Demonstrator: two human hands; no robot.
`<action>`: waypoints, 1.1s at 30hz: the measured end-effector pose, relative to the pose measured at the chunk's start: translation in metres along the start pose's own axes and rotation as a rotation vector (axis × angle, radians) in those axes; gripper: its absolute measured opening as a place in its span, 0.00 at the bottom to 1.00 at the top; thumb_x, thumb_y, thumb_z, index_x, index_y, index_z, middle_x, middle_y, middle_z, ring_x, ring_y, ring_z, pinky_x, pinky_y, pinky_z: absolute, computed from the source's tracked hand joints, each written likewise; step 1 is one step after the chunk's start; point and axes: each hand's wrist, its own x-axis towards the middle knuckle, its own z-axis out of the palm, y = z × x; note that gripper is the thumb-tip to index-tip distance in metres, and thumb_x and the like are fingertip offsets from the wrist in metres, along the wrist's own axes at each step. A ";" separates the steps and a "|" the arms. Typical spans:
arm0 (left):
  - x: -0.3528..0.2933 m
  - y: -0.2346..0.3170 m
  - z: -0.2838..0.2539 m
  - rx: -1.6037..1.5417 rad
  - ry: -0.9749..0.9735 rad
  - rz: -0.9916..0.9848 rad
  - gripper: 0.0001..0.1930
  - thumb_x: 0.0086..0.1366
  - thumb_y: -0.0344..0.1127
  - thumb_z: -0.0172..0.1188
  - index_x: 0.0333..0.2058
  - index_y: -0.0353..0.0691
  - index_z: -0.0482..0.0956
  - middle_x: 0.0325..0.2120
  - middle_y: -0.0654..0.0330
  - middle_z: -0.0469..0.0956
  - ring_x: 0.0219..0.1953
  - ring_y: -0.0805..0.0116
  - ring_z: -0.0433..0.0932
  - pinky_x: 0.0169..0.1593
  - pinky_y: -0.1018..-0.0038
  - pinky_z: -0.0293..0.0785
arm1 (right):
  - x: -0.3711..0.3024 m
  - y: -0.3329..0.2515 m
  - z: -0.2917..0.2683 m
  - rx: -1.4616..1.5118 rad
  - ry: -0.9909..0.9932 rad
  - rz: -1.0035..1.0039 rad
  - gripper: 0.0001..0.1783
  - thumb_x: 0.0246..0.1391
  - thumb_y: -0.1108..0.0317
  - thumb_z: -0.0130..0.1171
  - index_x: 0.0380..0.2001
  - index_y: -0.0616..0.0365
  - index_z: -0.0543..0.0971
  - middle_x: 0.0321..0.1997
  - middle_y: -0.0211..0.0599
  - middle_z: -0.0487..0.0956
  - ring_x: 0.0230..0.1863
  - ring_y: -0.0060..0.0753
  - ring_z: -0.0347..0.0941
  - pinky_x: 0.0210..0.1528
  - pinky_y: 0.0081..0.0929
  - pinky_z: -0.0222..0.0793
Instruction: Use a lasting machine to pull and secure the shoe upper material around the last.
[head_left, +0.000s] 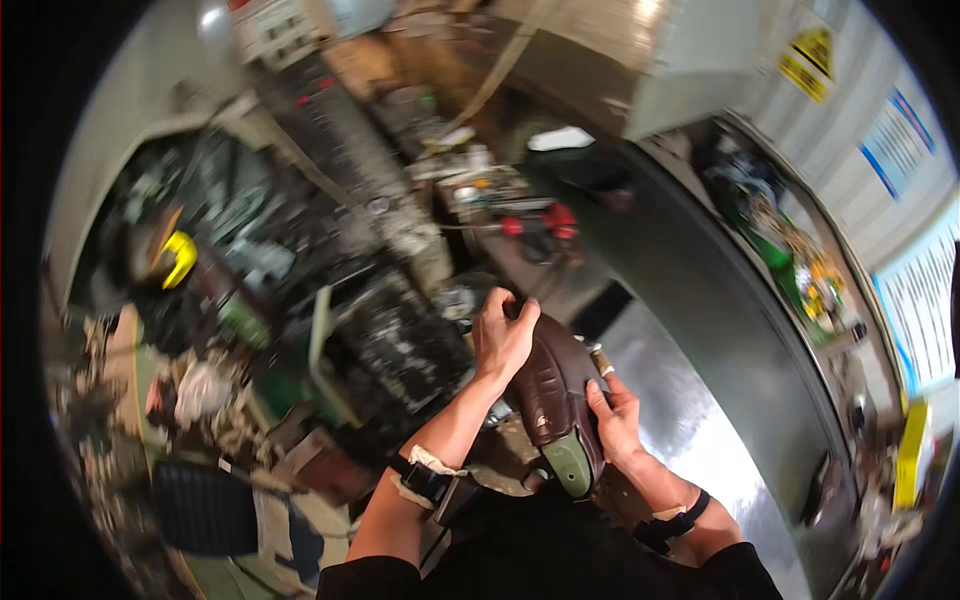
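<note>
A dark brown leather shoe upper (540, 375) is stretched over a green shoe last (568, 466), held in front of my body. My left hand (505, 335) grips its far end, fingers curled and thumb on the leather. My right hand (615, 415) closes on its right side near the middle, thumb pressed to the leather. By the right fingertips a short pale stick-like piece (601, 360) shows; whether that hand also holds it I cannot tell. The last's green end points toward me. The underside of the shoe is hidden.
A dark conveyor belt (720, 290) with a shiny metal strip runs along the right. Beyond my left hand lies a red-handled tool (540, 225). Black grimy machinery (390, 335) stands at left. A green-lined trough (780, 240) holds scraps; a black-seated stool (203, 507) sits lower left.
</note>
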 end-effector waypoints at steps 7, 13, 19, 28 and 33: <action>0.038 -0.040 -0.198 -0.412 0.417 -0.149 0.19 0.63 0.45 0.64 0.40 0.33 0.73 0.35 0.56 0.75 0.40 0.65 0.73 0.50 0.66 0.69 | 0.010 0.013 0.169 0.077 -0.295 0.115 0.21 0.68 0.70 0.57 0.61 0.66 0.71 0.48 0.33 0.81 0.46 0.20 0.75 0.49 0.21 0.73; 0.077 -0.090 -0.337 0.216 1.133 -0.078 0.54 0.44 0.50 0.81 0.64 0.35 0.58 0.56 0.39 0.65 0.60 0.39 0.63 0.62 0.47 0.61 | 0.003 0.038 0.281 0.231 -0.367 0.209 0.27 0.67 0.71 0.59 0.66 0.61 0.65 0.49 0.36 0.80 0.44 0.22 0.76 0.46 0.24 0.76; 0.070 -0.134 -0.385 0.001 0.747 0.112 0.56 0.45 0.40 0.81 0.69 0.37 0.55 0.59 0.41 0.67 0.61 0.45 0.68 0.65 0.56 0.65 | -0.008 0.045 0.351 0.284 -0.398 0.219 0.35 0.66 0.70 0.59 0.71 0.61 0.57 0.51 0.41 0.80 0.44 0.27 0.78 0.46 0.27 0.78; -0.065 -0.215 -0.456 -0.049 0.202 0.031 0.44 0.56 0.38 0.72 0.68 0.31 0.60 0.64 0.47 0.67 0.64 0.53 0.68 0.67 0.63 0.63 | 0.015 0.082 0.432 0.310 -0.394 0.389 0.34 0.64 0.66 0.62 0.68 0.64 0.61 0.49 0.40 0.80 0.44 0.27 0.77 0.46 0.29 0.77; -0.016 -0.138 -0.432 -1.124 0.418 -0.347 0.24 0.72 0.46 0.57 0.57 0.33 0.76 0.51 0.58 0.80 0.51 0.67 0.79 0.54 0.69 0.73 | 0.054 0.125 0.465 0.255 -0.425 0.330 0.27 0.66 0.64 0.61 0.64 0.60 0.69 0.53 0.37 0.79 0.50 0.25 0.74 0.52 0.25 0.73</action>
